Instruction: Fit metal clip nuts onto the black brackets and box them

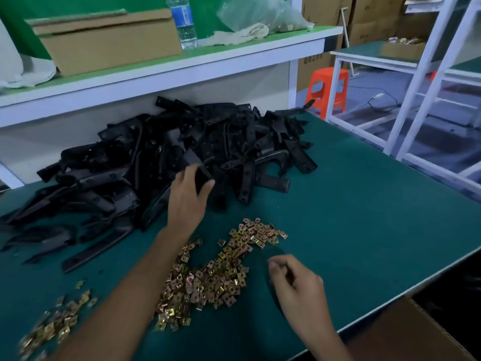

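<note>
On the green worktable (364, 204), a person's right hand (296, 287) curls its fingers just beside a scatter of brass-coloured clip nuts (218, 277); whether it holds one cannot be told. Beyond, the left hand (187, 196) grips a black bracket (195, 162) at the edge of the bracket heap (145, 152). A cardboard box (109, 45) and water bottle (184, 22) stand on the shelf (234, 57) behind.

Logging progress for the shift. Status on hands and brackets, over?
Left hand grips a bracket at the pile. Right hand curled beside the clip nuts, contents unclear. Nothing in the way.
</note>
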